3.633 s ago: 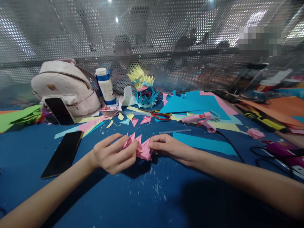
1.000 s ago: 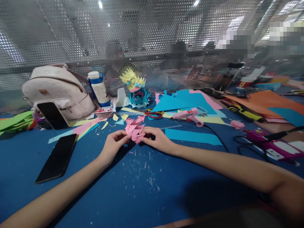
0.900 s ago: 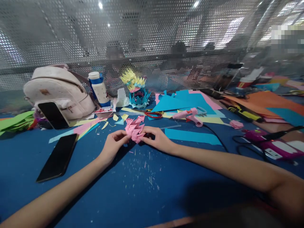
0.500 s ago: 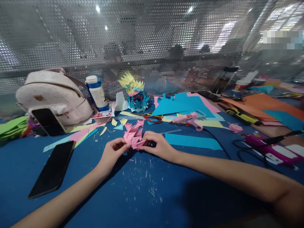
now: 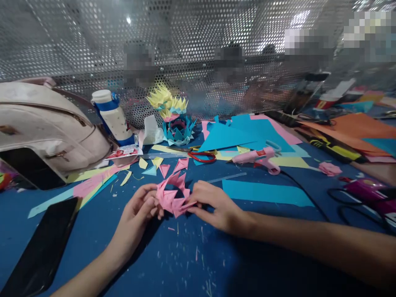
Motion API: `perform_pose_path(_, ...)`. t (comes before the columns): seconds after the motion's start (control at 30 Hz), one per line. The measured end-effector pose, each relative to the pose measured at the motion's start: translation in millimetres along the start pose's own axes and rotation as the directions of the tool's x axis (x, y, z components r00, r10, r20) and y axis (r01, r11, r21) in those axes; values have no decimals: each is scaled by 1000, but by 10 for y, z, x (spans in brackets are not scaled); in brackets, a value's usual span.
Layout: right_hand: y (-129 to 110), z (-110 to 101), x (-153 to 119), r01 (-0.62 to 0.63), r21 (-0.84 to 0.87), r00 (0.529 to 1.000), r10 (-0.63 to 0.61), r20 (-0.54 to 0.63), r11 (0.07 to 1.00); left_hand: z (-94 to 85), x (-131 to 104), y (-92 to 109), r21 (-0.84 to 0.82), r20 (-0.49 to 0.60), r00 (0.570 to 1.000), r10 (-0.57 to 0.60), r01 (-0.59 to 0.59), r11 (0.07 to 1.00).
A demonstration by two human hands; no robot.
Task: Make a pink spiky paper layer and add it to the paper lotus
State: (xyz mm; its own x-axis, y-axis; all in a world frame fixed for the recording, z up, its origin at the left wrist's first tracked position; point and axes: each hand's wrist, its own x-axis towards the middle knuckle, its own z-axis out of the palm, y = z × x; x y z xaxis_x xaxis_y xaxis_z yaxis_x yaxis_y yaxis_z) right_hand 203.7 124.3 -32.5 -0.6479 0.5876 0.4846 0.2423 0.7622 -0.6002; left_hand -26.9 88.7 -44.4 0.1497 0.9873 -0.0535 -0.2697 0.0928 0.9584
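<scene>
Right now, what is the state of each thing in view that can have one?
Pink folded-paper ring: rounded, pinched by right hand, left hand touching it.
Pink plastic glue gun: lying down, black cable attached.
Red-handled metal scissors: flat, open or shut unclear.
White-and-blue cylindrical bottle: upright, capped.
Near black rectangular phone: flat, screen dark.
Far phone: leaning on pale pink backpack, screen dark.

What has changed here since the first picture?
The pink paper, then a side-on row of points, now shows as a ring. The left hand, then across its front, now holds its left side; the right hand still holds the right side. Glue gun and scissors stayed put.
</scene>
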Motion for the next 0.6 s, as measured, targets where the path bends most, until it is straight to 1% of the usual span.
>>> perform_pose_path(0.07, -11, -5, -16, 75, -56, 997, -73, 39, 996, -2, -14, 3, 29, -29, 999, 14, -13, 999)
perform_pose_path(0.13, -17, -9, -26, 134, -95, 990, -130, 48, 986, 1, -37, 21, 135, -43, 997, 67, -61, 989)
perform_pose_path(0.23, -7, -12, -25, 179, -110, 984, -176, 36, 978, 8, -80, 62, 298, 4, 989, 150, -144, 944)
perform_pose_path(0.37, 27, -15, -17, 174, -116, 984, -169, 52, 978, -1, -143, 87, 409, 85, 976, 201, -218, 886)
perform_pose_path(0.47, 35, -8, -20, 162, -144, 986, -154, 68, 976, -16, -172, 75, 451, 74, 973, 217, -227, 863)
perform_pose_path(0.6, 6, 1, -26, 135, -208, 990, -123, 69, 969, -16, -188, 65, 498, 54, 955, 291, -279, 821)
